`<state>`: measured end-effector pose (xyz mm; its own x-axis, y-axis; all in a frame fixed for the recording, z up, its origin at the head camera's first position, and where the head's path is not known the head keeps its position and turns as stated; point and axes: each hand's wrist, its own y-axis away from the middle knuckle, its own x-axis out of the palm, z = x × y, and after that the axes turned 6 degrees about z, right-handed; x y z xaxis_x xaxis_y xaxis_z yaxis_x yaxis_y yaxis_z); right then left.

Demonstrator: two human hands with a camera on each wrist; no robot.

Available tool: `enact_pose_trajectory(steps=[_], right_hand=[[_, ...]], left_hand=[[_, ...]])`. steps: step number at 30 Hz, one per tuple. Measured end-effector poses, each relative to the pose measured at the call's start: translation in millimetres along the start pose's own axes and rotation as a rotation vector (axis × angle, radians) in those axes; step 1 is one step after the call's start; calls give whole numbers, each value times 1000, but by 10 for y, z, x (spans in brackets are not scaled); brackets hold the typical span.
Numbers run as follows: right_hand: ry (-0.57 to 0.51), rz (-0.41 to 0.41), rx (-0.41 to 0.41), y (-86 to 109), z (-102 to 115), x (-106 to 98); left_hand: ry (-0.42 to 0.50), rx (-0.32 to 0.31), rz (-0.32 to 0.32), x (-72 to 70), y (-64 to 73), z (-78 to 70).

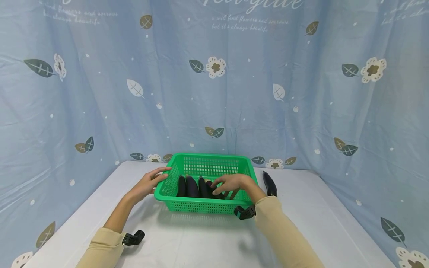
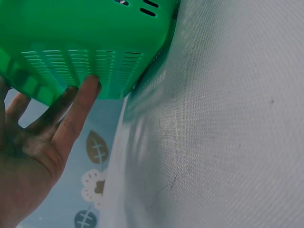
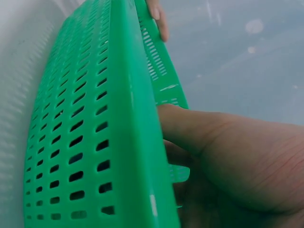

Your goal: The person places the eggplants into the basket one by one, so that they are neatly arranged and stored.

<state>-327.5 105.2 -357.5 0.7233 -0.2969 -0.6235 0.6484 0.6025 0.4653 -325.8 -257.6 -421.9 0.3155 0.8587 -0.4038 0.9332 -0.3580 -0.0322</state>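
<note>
A green perforated plastic basket point(image 1: 209, 206) stands on the white table, holding several dark purple eggplants point(image 1: 192, 186) side by side. My left hand point(image 1: 147, 184) grips its left rim, some fingertips over the edge and others against the outer wall, as the left wrist view shows. Over the near right part of the basket, my right hand point(image 1: 232, 183) reaches in with bent fingers, above the rightmost eggplant point(image 1: 218, 192). Its fingertips are partly hidden, so whether they hold that eggplant I cannot tell. In the right wrist view the basket's near wall point(image 3: 76, 142) hides the fingers.
One more eggplant point(image 1: 269, 183) lies on the table point(image 1: 311, 208) to the right of the basket, beside my right forearm. A blue curtain point(image 1: 214, 100) with leaves and flowers hangs behind and along both sides. Black wrist devices point(image 1: 134, 238) sit at both cuffs.
</note>
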Motion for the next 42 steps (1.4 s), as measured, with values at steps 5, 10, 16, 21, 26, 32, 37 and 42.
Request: enact_pose_trajectory(steps=[5, 10, 16, 21, 26, 32, 37, 42], right_hand=[[19, 22, -7, 46, 8, -26], [29, 33, -16, 100, -3, -46], [34, 42, -50, 143, -40, -54], [-2, 28, -60, 203, -75, -72], [-29, 1, -71, 295, -85, -109], [-50, 0, -95, 415, -87, -150], [-45, 0, -107, 495, -117, -173], [-16, 0, -102, 535, -170, -207]], left_hand=[[-2, 1, -3, 3, 8, 0], [4, 4, -1, 5, 1, -6], [1, 2, -2, 7, -6, -4], [9, 2, 2, 8, -12, -1], [14, -3, -3, 3, -14, -2], [12, -5, -9, 4, -11, -15], [9, -9, -12, 10, -6, -18], [14, -11, -12, 14, -4, -18]])
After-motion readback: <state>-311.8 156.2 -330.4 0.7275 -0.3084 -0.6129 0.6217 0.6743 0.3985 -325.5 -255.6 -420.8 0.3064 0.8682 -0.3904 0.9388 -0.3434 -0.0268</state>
